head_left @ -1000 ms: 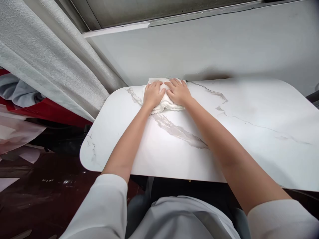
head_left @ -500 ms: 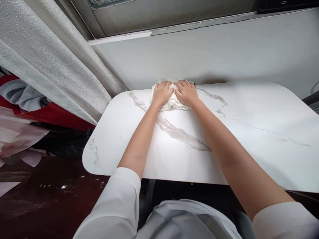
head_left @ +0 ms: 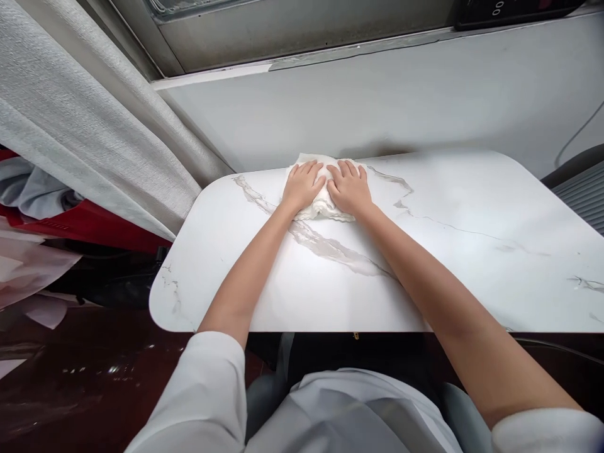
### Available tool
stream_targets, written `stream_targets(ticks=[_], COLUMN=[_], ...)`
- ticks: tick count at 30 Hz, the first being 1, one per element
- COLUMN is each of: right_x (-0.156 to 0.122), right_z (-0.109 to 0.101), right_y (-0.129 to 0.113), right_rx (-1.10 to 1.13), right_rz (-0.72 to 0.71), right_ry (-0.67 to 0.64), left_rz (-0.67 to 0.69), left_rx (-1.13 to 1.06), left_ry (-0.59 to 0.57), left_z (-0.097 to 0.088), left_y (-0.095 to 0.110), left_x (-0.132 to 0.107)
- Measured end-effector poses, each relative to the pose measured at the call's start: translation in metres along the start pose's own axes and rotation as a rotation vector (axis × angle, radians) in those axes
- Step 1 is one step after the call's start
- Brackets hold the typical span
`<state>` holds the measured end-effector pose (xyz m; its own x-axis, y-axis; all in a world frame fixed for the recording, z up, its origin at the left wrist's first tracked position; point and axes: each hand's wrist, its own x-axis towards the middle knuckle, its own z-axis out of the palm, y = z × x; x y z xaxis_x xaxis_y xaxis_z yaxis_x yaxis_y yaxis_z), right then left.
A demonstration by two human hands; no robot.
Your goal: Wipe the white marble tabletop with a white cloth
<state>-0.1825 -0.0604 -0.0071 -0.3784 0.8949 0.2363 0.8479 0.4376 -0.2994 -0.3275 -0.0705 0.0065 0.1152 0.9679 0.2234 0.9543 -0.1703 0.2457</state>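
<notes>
A crumpled white cloth (head_left: 323, 202) lies near the far edge of a white marble-patterned table (head_left: 472, 214), close to the wall. My left hand (head_left: 302, 185) rests flat on the cloth's left part, fingers stretched out and pointing away from me. Beside it, my right hand (head_left: 350, 187) presses flat on the cloth's right part, its fingers also extended. The two hands sit side by side, thumbs nearly touching, and they cover most of the cloth. Both forearms reach across the tabletop.
A grey curtain (head_left: 85, 119) hangs at the left, with red and grey fabric (head_left: 56, 214) behind it. A grey wall (head_left: 401, 94) backs the table. Dark glossy floor (head_left: 70, 377) lies at the left. A dark chair (head_left: 580, 182) stands at the right.
Both hands have slid the cloth slightly to the right along the table's far edge. The hands now lie side by side instead of overlapping.
</notes>
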Motion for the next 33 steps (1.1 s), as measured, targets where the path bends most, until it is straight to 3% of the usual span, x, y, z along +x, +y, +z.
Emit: stream_targets(ticks=[6,16,22,27,33], right_x=[-0.036,-0.095,-0.138,-0.176,-0.211], right_z=[-0.007,-0.012,-0.028,-0.039,-0.053], right_y=[-0.008,-0.019,-0.025,-0.024,-0.015], right_rx=[-0.023,-0.034,-0.103,-0.086,-0.056], right_rz=[-0.019,-0.123,-0.182,-0.222,-0.227], right_ry=[-0.008,0.083,-0.021,-0.021,-0.030], left_rz=[0.012,0.028,0.006,0.035,0.060], left_rx=[0.027,0.077,0.106,0.104,0.067], left_ry=[-0.027,-0.015,-0.006,-0.010,-0.033], left_z=[-0.007,-0.015,-0.019,-0.023,-0.022], left_y=[0.016,0.034,0.058,0.079,0.104], left_x=[-0.037,-0.098,-0.146,-0.181,-0.207])
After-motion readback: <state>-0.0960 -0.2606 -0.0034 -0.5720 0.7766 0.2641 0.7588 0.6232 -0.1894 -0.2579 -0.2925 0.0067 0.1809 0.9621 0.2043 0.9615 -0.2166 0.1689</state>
